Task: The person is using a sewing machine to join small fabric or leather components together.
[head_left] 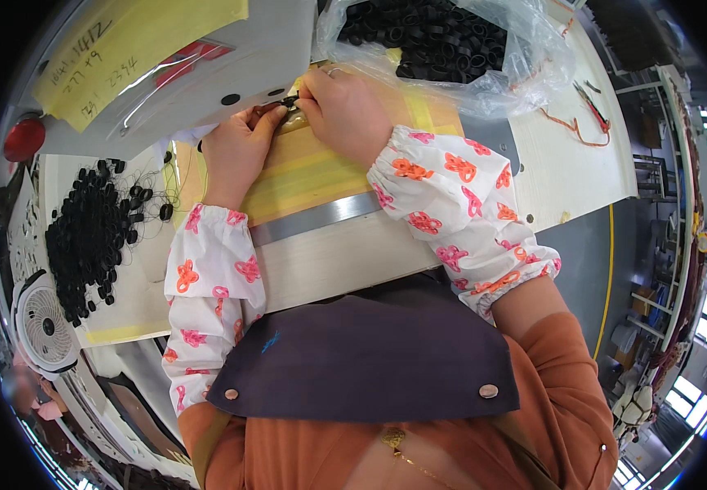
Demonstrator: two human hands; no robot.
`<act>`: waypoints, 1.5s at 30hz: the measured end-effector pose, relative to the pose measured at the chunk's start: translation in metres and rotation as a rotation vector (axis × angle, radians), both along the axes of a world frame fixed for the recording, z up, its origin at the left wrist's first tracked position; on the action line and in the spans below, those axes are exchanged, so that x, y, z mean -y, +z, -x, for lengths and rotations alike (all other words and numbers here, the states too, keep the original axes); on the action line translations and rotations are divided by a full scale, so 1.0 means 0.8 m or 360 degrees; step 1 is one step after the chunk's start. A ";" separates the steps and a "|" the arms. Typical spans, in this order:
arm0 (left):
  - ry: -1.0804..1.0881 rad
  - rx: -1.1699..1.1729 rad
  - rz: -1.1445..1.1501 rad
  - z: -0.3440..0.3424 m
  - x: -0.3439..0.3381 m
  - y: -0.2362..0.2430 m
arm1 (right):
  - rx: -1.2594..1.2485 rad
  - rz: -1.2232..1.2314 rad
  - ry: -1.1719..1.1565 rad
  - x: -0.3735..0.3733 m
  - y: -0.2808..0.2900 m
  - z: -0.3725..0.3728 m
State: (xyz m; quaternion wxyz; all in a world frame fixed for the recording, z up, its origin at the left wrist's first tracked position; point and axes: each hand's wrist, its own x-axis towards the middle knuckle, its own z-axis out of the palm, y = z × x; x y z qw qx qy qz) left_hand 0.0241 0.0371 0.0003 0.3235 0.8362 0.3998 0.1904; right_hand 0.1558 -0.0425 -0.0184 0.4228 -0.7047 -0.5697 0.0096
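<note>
My left hand (235, 155) and my right hand (345, 114) meet under the front edge of a white sewing machine (276, 45). Fingers of both are pinched around a small black loop (289, 102), which they mostly cover. The loop rests at a yellow-taped work surface (304, 171) with a metal strip (321, 219) along its near side. Beyond my right hand, a clear plastic bag (537, 77) holds many black loops (451, 41). To the left of my left hand lies a heap of black loops (88, 237) with loose threads trailing from it.
A red button (24, 140) and a yellow handwritten paper (129, 49) are on the machine. A white fan (46, 325) stands by the table's left end. Red-handled snips (594, 110) and an orange cord (570, 126) lie at the right. Shelves (655, 302) line the right side.
</note>
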 end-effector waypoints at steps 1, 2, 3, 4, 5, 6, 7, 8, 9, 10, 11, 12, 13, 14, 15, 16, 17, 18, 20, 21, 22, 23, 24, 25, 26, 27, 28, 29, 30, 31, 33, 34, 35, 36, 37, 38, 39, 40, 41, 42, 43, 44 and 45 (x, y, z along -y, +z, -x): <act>0.0022 -0.0067 -0.0003 0.000 0.000 0.002 | 0.0023 0.0042 -0.0035 0.000 0.000 0.001; 0.0013 -0.0059 -0.0011 0.000 0.001 0.000 | 0.0031 0.0034 -0.0044 0.001 0.000 0.001; 0.0004 0.0046 -0.0075 0.002 0.000 -0.003 | 0.0040 0.0046 -0.0035 0.000 0.001 0.002; -0.0004 0.0151 -0.0140 0.003 0.000 -0.006 | 0.0048 0.0057 -0.0025 0.000 0.003 0.003; -0.0006 0.0161 -0.0158 0.006 0.004 -0.007 | 0.0058 0.0038 -0.0028 0.003 0.005 0.004; -0.0047 0.0219 -0.0295 0.006 0.010 -0.008 | 0.0020 0.0074 0.0061 0.007 0.009 0.000; -0.0084 0.0276 -0.0431 0.008 0.016 -0.007 | -0.0019 0.0110 0.0152 0.011 0.012 -0.003; -0.0097 0.0291 -0.0444 0.014 0.025 -0.004 | -0.0006 0.0097 0.0138 0.016 0.016 -0.007; -0.0096 0.0308 -0.0419 0.026 0.040 0.001 | 0.0068 0.0037 0.0103 0.023 0.023 -0.008; -0.0103 0.0330 -0.0388 0.034 0.052 0.003 | 0.0147 -0.0017 0.0059 0.029 0.030 -0.015; -0.0044 0.0296 -0.0501 0.048 0.049 0.002 | 0.0159 -0.0022 0.0051 0.036 0.038 -0.027; 0.0022 0.0260 -0.0616 0.067 0.037 0.002 | 0.0238 -0.0043 -0.0069 0.046 0.050 -0.042; 0.0123 0.0183 -0.0584 0.090 0.018 0.000 | 0.0315 -0.0060 -0.0182 0.056 0.062 -0.057; 0.0228 0.0104 -0.0546 0.110 0.003 -0.003 | 0.0393 -0.0067 -0.0251 0.064 0.068 -0.073; 0.0248 0.0103 -0.0547 0.121 -0.004 -0.003 | 0.0428 -0.0007 -0.0276 0.069 0.073 -0.087; 0.0303 0.0178 -0.0486 0.127 -0.011 -0.002 | 0.0442 0.0043 -0.0291 0.073 0.073 -0.103; 0.0359 0.0253 -0.0425 0.129 -0.015 -0.001 | 0.0403 0.0052 -0.0289 0.078 0.073 -0.113; 0.0371 0.0250 -0.0427 0.127 -0.015 0.003 | 0.0361 0.0060 -0.0286 0.079 0.073 -0.118; 0.0442 0.0294 -0.0478 0.112 -0.008 0.016 | 0.0427 0.0192 -0.0284 0.072 0.070 -0.112; 0.0436 0.0297 -0.0477 0.100 -0.005 0.022 | 0.0499 0.0328 -0.0315 0.073 0.071 -0.109; 0.0183 0.0192 -0.0844 0.086 -0.002 0.028 | 0.0498 0.0329 -0.0312 0.071 0.069 -0.104; -0.0078 0.0084 -0.1203 0.072 0.002 0.030 | 0.0641 0.0508 -0.0359 0.068 0.067 -0.098; -0.0170 0.0200 -0.1179 0.061 0.005 0.021 | 0.0785 0.0680 -0.0380 0.063 0.063 -0.093; -0.0263 0.0318 -0.1156 0.050 0.009 0.012 | 0.0746 0.0743 -0.0401 0.060 0.068 -0.088; -0.0247 0.0241 -0.0974 0.038 0.017 0.009 | 0.0746 0.0739 -0.0378 0.059 0.068 -0.086; -0.0215 0.0156 -0.0787 0.031 0.022 0.004 | 0.0763 0.0728 -0.0378 0.058 0.064 -0.086; -0.0201 0.0153 -0.0786 0.025 0.021 -0.001 | 0.0784 0.0720 -0.0403 0.061 0.064 -0.088; -0.0196 0.0073 -0.0797 0.020 0.019 -0.006 | 0.0727 0.0742 -0.0414 0.064 0.066 -0.088; -0.0204 -0.0004 -0.0801 0.013 0.017 -0.011 | 0.0729 0.0749 -0.0409 0.067 0.063 -0.091; -0.0127 -0.0023 -0.0835 0.008 0.016 -0.011 | 0.0713 0.0717 -0.0420 0.069 0.060 -0.094; -0.0095 -0.0086 -0.0744 0.008 0.009 -0.013 | 0.0728 0.0631 -0.0437 0.070 0.052 -0.096; -0.0068 -0.0147 -0.0662 0.007 0.007 -0.014 | 0.0730 0.0641 -0.0441 0.072 0.049 -0.097; -0.0074 -0.0145 -0.0653 0.006 0.009 -0.012 | 0.0722 0.0541 -0.0460 0.073 0.046 -0.095; -0.0037 -0.0113 -0.0576 0.006 0.012 -0.006 | 0.0714 0.0437 -0.0477 0.073 0.044 -0.095; -0.0002 -0.0081 -0.0500 0.006 0.014 -0.002 | 0.0715 0.0442 -0.0480 0.072 0.043 -0.095; -0.0006 -0.0079 -0.0496 0.005 0.014 0.000 | 0.0756 0.0396 -0.0495 0.071 0.042 -0.096; 0.0021 -0.0097 -0.0371 0.005 0.013 0.001 | 0.0797 0.0351 -0.0509 0.070 0.040 -0.096; 0.0048 -0.0116 -0.0246 0.005 0.012 0.001 | 0.0798 0.0357 -0.0514 0.070 0.038 -0.097; 0.0041 -0.0114 -0.0242 0.006 0.012 0.000 | 0.0791 0.0326 -0.0534 0.071 0.037 -0.098; 0.0030 -0.0076 -0.0287 0.008 0.012 -0.001 | 0.0782 0.0294 -0.0549 0.071 0.036 -0.097; 0.0020 -0.0038 -0.0333 0.010 0.011 -0.003 | 0.0780 0.0298 -0.0549 0.071 0.036 -0.097; 0.0019 -0.0040 -0.0329 0.011 0.009 -0.006 | 0.0773 0.0229 -0.0554 0.071 0.037 -0.098; 0.0019 -0.0032 -0.0425 0.010 0.006 -0.011 | 0.0767 0.0160 -0.0553 0.070 0.038 -0.098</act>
